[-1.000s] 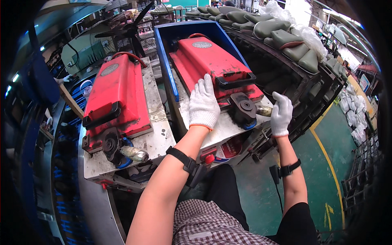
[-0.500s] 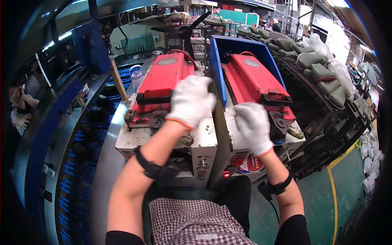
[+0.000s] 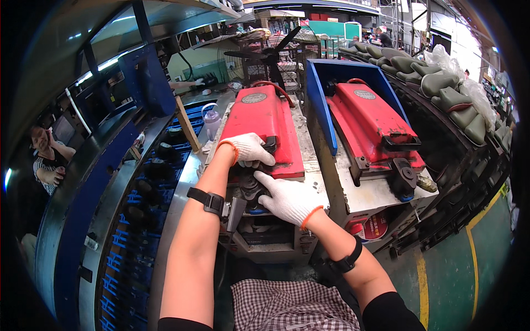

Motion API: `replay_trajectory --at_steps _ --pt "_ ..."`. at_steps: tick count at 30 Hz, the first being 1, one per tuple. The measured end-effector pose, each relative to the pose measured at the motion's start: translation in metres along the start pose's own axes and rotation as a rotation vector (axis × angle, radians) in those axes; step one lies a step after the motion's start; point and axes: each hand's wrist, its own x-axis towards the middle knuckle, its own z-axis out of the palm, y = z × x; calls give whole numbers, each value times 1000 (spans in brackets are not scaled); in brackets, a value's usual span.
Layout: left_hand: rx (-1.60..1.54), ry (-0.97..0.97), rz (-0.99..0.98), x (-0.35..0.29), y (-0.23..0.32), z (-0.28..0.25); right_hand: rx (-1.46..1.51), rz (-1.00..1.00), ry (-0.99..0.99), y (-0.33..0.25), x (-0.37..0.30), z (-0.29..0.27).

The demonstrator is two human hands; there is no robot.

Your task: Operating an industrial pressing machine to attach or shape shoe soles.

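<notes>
In the head view, my left hand (image 3: 251,150), in a white knit glove with an orange cuff, is closed over the black handle (image 3: 270,144) at the front of the left red machine cover (image 3: 254,117). Just below it, my gloved right hand (image 3: 290,199) has thumb and forefinger around the right side of a black moulded piece (image 3: 251,187) at that machine's front. A blue part shows under this piece. The other fingers of the right hand are partly hidden. A similar black piece (image 3: 406,177) sits at the front of the right red machine (image 3: 371,117).
A blue guard panel (image 3: 323,105) stands between the machines. At left runs a line with blue holders (image 3: 118,243), beside a wooden post (image 3: 187,124) and a clear bottle (image 3: 211,122). A rack of grey-green padded pieces (image 3: 440,84) is at right. A person (image 3: 51,157) sits far left.
My view has shifted, so the machines appear further right. My right hand has moved left from the right machine to the left one's black piece; my left hand now grips the handle.
</notes>
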Motion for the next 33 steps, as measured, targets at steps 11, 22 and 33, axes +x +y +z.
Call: replay_trajectory --at_steps 11,22,33 --pt "47 136 83 -14 6 7 69 107 -43 -10 -7 -14" --pt "37 175 40 -11 5 6 80 42 71 -5 -9 -4" --pt "70 221 49 -14 8 9 83 63 70 -2 -9 -3"
